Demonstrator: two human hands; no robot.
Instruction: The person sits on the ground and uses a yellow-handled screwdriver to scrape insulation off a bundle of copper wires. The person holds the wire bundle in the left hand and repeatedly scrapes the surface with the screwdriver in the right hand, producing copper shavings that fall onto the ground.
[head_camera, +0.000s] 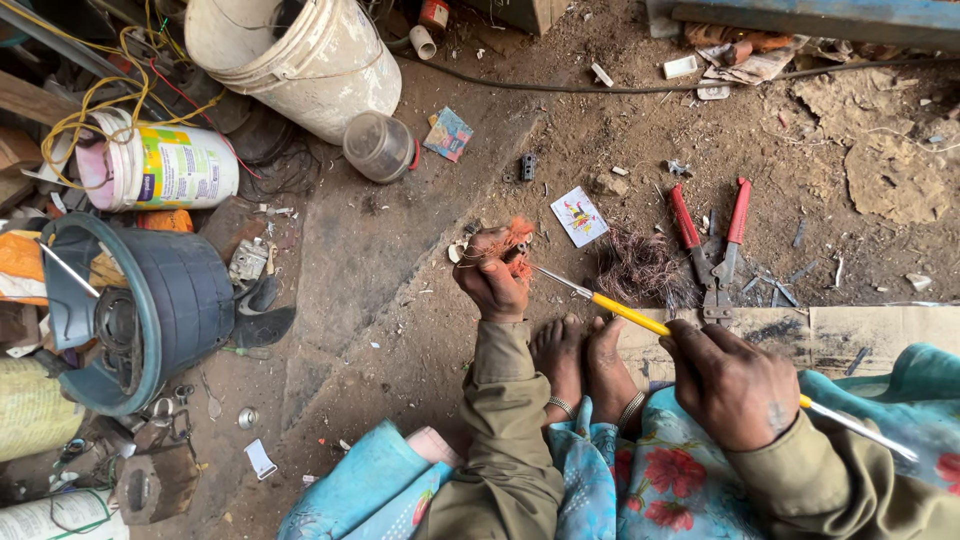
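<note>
- My left hand (490, 278) has its fingers closed tight around one small clump of orange copper wire (515, 245), held just above the dirt floor (400, 250).
- My right hand (735, 385) is curled shut around the yellow handle of one screwdriver (625, 312), whose metal tip touches the wire clump.
- One pair of red-handled cutters (712, 250) lies open on the floor, to the right of the wire clump.
- One loose tangle of thin brownish wire (640, 268) sits between the clump and the cutters.
- Two small printed cards lie near the clump: a white one (579, 216) just to its right, a coloured one (448, 134) above and to its left.
- Well left of the clump: one tipped white bucket (300, 55), one clear jar (378, 146) on its side, one labelled paint tub (160, 165), one dark blue fan housing (150, 310).
- My two bare feet (585, 365) rest just below the clump, partly on a sheet of flattened cardboard (880, 330).
- The floor is packed earth strewn with metal scraps, screws and paper bits; it looks like a cluttered workshop corner.
- I cannot make out what sits inside the clump, since my fingers cover most of it.
- The far end of the screwdriver shaft blurs over my floral clothing, and the left-edge junk is cut off.
</note>
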